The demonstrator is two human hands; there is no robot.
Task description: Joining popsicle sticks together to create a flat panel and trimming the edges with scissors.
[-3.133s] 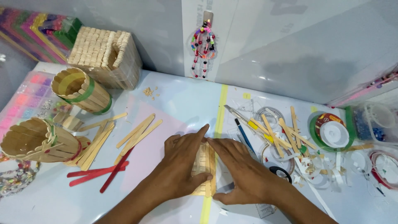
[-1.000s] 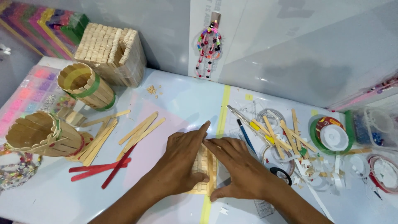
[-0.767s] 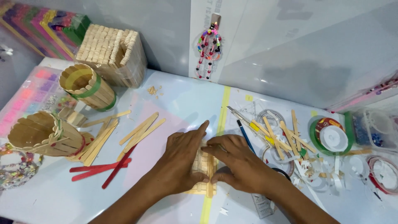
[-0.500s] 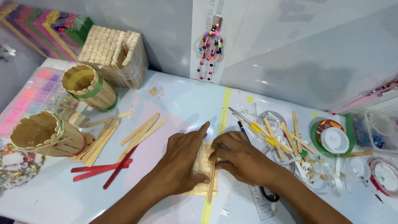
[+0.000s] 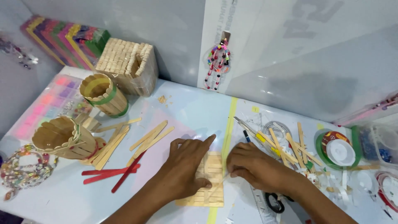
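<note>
Left grip (image 5: 184,172): flat and spread, palm pressed down on the panel of pale craft sticks (image 5: 206,182), forefinger stretched up along its left side, closed on nothing. Right grip (image 5: 255,168): curled at the panel's right edge, fingertips (image 5: 233,171) bunched as if pinching a single loose stick (image 5: 219,186) that slants down-left across the panel; whether truly clamped or only touched, cannot tell.

Panel lying flat on the worktop (image 5: 195,116), directly under the left palm and just left of the right fingertips, astride the yellow tape line (image 5: 229,124). Long axis of the panel running away from the body, its slats crosswise. Nearer by contact: left; at the free edge: right.

To the left, well apart: loose plain sticks (image 5: 147,137), red sticks (image 5: 120,174), two round stick-built pots (image 5: 62,139). To the right, near the right wrist: scattered sticks, scissors (image 5: 275,203), a green tape roll (image 5: 338,149).
</note>
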